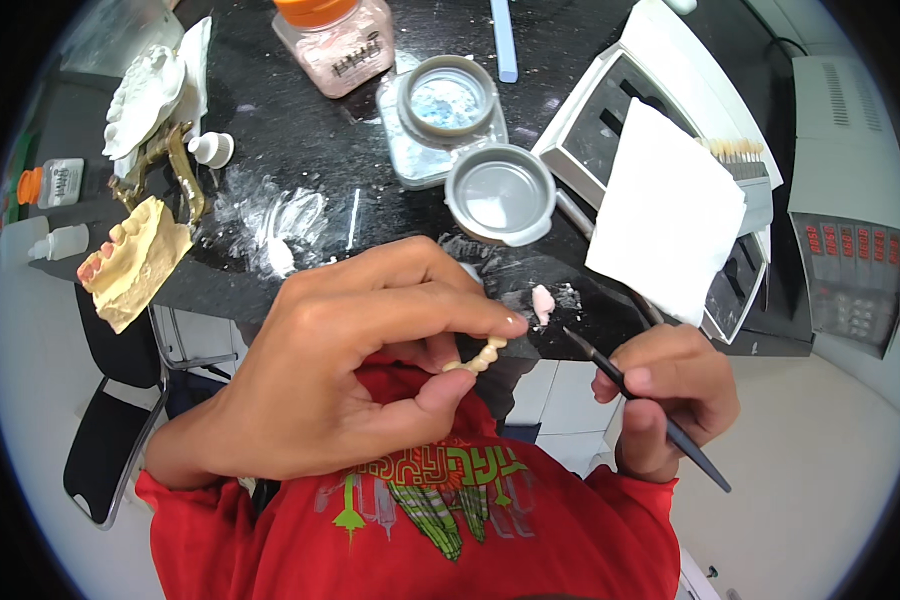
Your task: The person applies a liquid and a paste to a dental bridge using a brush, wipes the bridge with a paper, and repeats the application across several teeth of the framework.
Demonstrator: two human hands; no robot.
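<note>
My left hand pinches a small curved dental bridge, a row of cream-coloured teeth, between thumb and fingers. My right hand grips a slim black-handled brush like a pen. Its dark fine tip points up and left, apart from the bridge. Between the two hands, near the bench edge, a small pink lump sits among white powder specks. Beyond my left hand stands an open grey-rimmed jar with pale blue-white contents. Its grey lid lies upturned beside it.
At the left, a brass articulator stands by a yellow tooth model and a white plaster cast. White powder smears the black bench. An orange-capped jar, a white sheet and a shade guide are farther back.
</note>
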